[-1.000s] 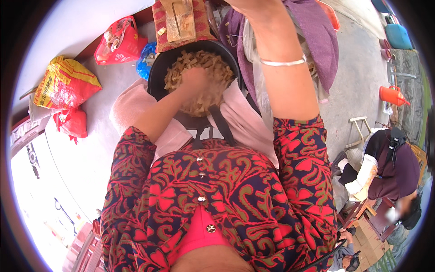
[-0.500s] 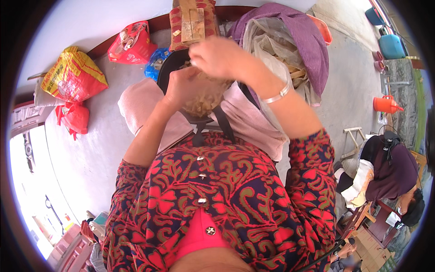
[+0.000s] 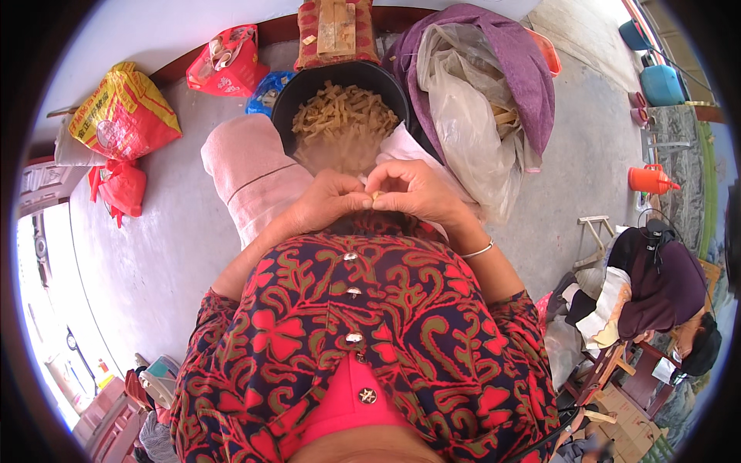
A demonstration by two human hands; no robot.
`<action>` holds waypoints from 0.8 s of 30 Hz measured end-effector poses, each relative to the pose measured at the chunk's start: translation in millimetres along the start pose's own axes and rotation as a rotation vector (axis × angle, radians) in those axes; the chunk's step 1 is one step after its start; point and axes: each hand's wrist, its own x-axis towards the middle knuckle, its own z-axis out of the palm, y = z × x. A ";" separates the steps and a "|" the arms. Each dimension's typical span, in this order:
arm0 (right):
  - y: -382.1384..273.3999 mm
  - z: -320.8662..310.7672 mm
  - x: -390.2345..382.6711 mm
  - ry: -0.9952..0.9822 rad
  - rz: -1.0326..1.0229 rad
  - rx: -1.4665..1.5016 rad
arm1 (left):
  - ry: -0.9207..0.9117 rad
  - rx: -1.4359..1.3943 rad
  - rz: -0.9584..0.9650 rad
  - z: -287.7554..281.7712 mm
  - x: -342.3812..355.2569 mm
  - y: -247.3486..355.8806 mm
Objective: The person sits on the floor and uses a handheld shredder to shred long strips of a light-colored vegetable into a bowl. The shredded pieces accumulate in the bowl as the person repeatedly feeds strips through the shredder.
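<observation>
My left hand [image 3: 332, 202] and my right hand [image 3: 421, 193] meet fingertip to fingertip just in front of my chest. A small pale yellowish piece [image 3: 376, 195] is pinched between them, mostly covered by the fingers. Its kind is too small to make out. Beyond my hands, a round black basin [image 3: 398, 92] sits between my knees, holding many light-brown strips [image 3: 343, 119]. The near part of the heap looks hazy. Pink cloth [image 3: 251, 166] covers my left leg, and more pink cloth lies to the right of the basin.
Behind the basin stands a red patterned block [image 3: 309, 38] with a wooden piece [image 3: 337, 27] on top. A purple sack with a clear plastic liner [image 3: 471, 116] is at the right. Red bags [image 3: 229, 65] lie left. A person in dark clothes [image 3: 671, 293] sits far right.
Both hands have come down from above the basin to my chest, uncovering the strips. My raised, blurred right hand has lowered and now meets the left at a small piece.
</observation>
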 end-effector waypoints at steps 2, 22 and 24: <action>1.1 -0.2 4.8 -0.104 0.013 0.076 | -0.007 -0.002 0.002 0.4 -3.2 2.7; 25.7 13.8 -4.5 0.045 -0.260 -0.086 | -0.157 -0.818 -0.092 17.3 -8.7 -19.4; 29.3 12.1 -4.9 0.077 -0.230 -0.082 | -0.124 -0.812 -0.106 19.4 -5.4 -18.4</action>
